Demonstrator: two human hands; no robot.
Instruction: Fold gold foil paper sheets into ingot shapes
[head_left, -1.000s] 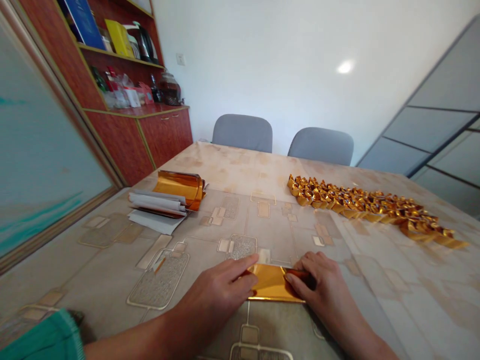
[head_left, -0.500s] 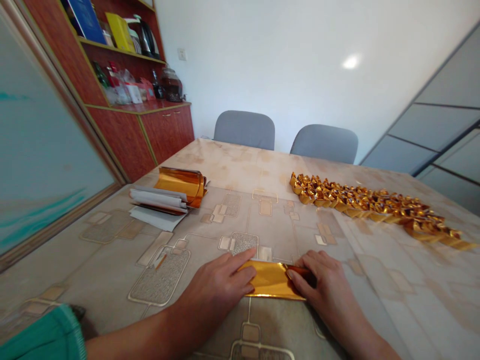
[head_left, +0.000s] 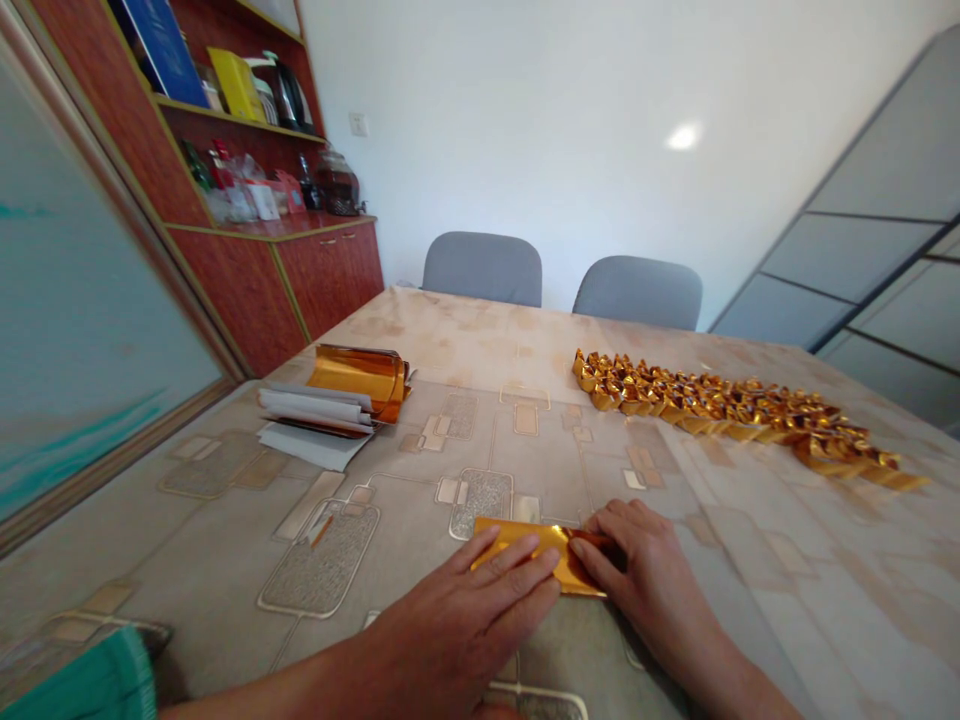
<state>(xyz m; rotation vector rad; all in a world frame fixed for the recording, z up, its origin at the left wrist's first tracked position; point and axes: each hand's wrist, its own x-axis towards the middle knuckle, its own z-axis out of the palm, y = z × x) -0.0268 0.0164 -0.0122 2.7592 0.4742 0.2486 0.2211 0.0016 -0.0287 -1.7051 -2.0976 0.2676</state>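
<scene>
A folded strip of shiny gold foil paper point(head_left: 495, 531) lies flat on the table in front of me. My left hand point(head_left: 480, 610) rests on its left and middle part, with the fingers stretched out across the foil. At the strip's right end, my right hand point(head_left: 637, 560) pinches the paper between thumb and curled fingers. The part under my right fingers is hidden.
A stack of gold foil and white-backed sheets point(head_left: 337, 395) lies at the left. Rows of folded gold foil pieces point(head_left: 712, 400) stretch along the right side. Two grey chairs point(head_left: 484, 268) stand behind the patterned tablecloth point(head_left: 420, 560); a cabinet point(head_left: 330, 275) is beyond at left.
My left hand has moved from gripping the strip's left end to lying across its middle, fingers extended. My right hand keeps its hold. The view has shifted slightly.
</scene>
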